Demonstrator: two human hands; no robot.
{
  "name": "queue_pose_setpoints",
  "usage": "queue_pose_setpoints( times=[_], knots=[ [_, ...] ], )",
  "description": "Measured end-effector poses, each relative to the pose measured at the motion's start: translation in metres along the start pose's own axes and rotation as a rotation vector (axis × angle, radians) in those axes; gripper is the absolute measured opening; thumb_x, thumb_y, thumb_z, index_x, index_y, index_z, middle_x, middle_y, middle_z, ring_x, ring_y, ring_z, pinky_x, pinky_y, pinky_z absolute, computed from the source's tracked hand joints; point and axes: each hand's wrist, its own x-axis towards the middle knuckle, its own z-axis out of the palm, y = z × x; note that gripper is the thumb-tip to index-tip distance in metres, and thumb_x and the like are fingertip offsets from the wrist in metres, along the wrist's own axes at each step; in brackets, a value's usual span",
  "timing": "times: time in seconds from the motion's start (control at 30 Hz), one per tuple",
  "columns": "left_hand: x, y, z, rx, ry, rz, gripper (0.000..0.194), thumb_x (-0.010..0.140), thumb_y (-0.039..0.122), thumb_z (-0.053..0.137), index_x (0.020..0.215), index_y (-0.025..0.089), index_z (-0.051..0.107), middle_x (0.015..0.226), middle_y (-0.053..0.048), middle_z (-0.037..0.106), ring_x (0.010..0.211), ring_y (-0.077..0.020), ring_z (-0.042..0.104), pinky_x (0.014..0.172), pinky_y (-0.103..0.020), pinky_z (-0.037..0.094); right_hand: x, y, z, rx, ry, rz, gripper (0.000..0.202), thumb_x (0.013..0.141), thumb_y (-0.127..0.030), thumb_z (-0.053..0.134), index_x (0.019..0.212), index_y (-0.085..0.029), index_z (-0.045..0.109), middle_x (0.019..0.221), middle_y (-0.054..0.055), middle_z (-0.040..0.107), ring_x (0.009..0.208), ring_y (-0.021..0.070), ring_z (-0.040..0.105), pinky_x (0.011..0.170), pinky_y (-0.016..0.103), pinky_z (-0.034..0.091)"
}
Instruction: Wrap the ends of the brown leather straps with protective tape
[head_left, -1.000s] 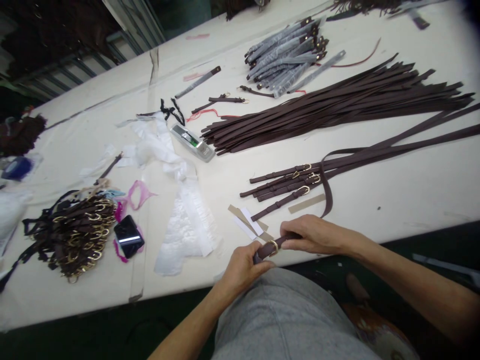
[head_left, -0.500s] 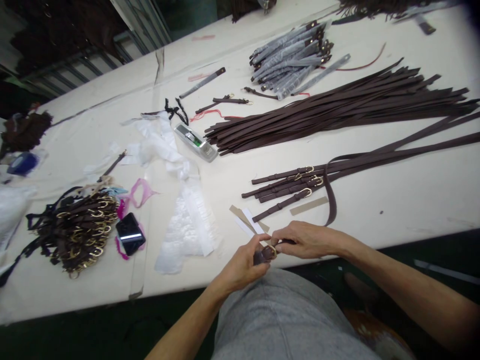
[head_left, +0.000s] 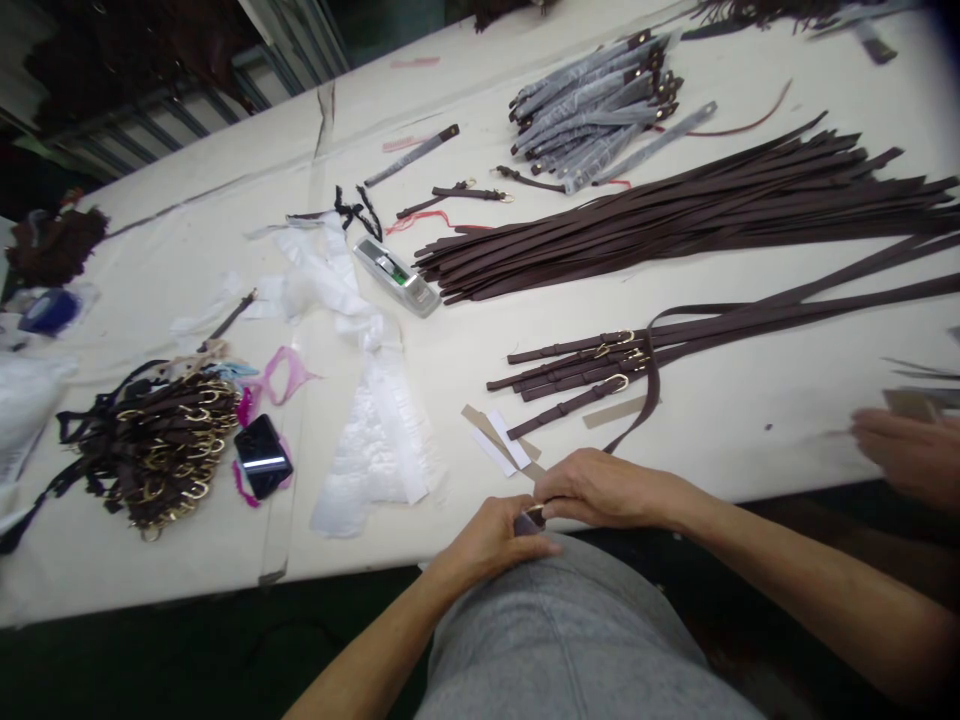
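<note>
While tilted across most of the frame, visibly white beneath the clutter: the table. Next in size, a bundle of long brown straps stretching from centre to right edge, then a heap of brown pieces with gold fittings at lower left and a pile of plastic-wrapped strips at upper right of centre. Smaller, right of centre, several buckled straps side by side.

At lower centre, the right hand, fingers bent and closed; exact grip hidden behind the knuckles. Just beside it, the left hand, thumb and fingers gripping the held strap. At the right edge, another person's hand, blurred, fingers curled. Smallest, between right and left fingers, the held strap's buckle, mostly covered.
</note>
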Motion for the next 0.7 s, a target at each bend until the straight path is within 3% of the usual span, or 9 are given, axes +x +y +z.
queue_pose_setpoints(
  times=[0.1,0.3,0.47,0.6,0.7],
  knots=[
    [-0.001,-0.004,-0.001,-0.076,0.010,0.021,0.034,0.065,0.040,0.071,0.085,0.015,0.061,0.071,0.002,0.054,0.066,-0.0117,0.047,0.059,-0.022,0.035,0.001,-0.002,-0.003,-0.044,-0.025,-0.003,0.017,0.086,-0.020,0.047,0.084,-0.019,0.064,0.070,0.001,0.062,0.064,0.0130,0.056,0.059,0.021,0.035],
    [-0.002,-0.007,-0.007,-0.398,-0.133,-0.044,0.033,0.067,0.037,0.069,0.086,0.014,0.056,0.068,0.003,0.050,0.054,-0.0083,0.046,0.053,-0.021,0.037,0.007,-0.002,0.003,-0.352,-0.016,-0.051,0.020,0.087,-0.017,0.046,0.079,-0.017,0.064,0.067,0.003,0.061,0.059,0.0132,0.053,0.052,0.023,0.027],
    [-0.003,-0.006,-0.006,-0.293,-0.131,-0.020,0.023,0.074,0.035,0.062,0.081,0.014,0.058,0.062,0.004,0.047,0.048,-0.0063,0.042,0.049,-0.020,0.035,0.017,-0.005,0.014,-0.316,-0.037,-0.083,0.016,0.086,-0.023,0.050,0.088,-0.018,0.065,0.069,0.004,0.064,0.061,0.0145,0.057,0.050,0.023,0.028],
    [-0.007,-0.006,-0.011,-0.248,-0.051,-0.076,0.033,0.069,0.037,0.067,0.091,0.015,0.056,0.067,0.004,0.049,0.052,-0.0081,0.044,0.047,-0.020,0.037,0.014,-0.002,-0.003,-0.253,0.002,0.026,0.022,0.089,-0.029,0.045,0.088,-0.017,0.064,0.069,0.004,0.066,0.063,0.0155,0.060,0.053,0.022,0.031],
    [-0.006,-0.002,-0.015,-0.174,-0.035,-0.027,0.043,0.063,0.036,0.072,0.097,0.015,0.056,0.063,0.005,0.050,0.054,-0.0096,0.046,0.052,-0.021,0.039,0.018,-0.007,-0.015,-0.279,-0.027,0.013,0.022,0.089,-0.027,0.045,0.083,-0.017,0.064,0.068,0.004,0.066,0.062,0.0158,0.060,0.054,0.023,0.031]
  ],
)
